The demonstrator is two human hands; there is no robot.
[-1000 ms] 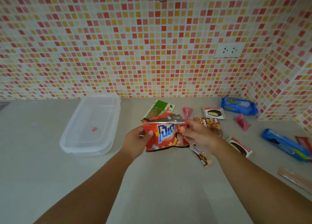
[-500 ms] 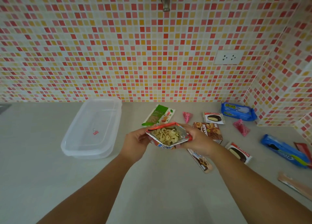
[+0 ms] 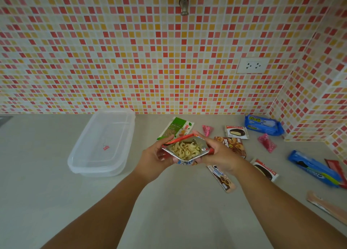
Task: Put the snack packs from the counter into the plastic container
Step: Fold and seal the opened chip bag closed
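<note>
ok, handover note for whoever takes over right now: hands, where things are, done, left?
Left hand and right hand both grip the opened red chip bag, held above the counter with its mouth spread and the chips showing.
Plastic container sits left of the hands, lid off, no packs inside.
Done: none packed.
Left: the chip bag, plus the other packs on the counter, such as the green nut pack, blue cookie pack and brown biscuit box.

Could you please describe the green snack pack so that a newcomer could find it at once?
Start at the clear plastic container by the tiled wall. Just right of it, flat on the counter behind the opened chip bag, lies the green snack pack. It is the only green-and-white wrapper there.
</note>
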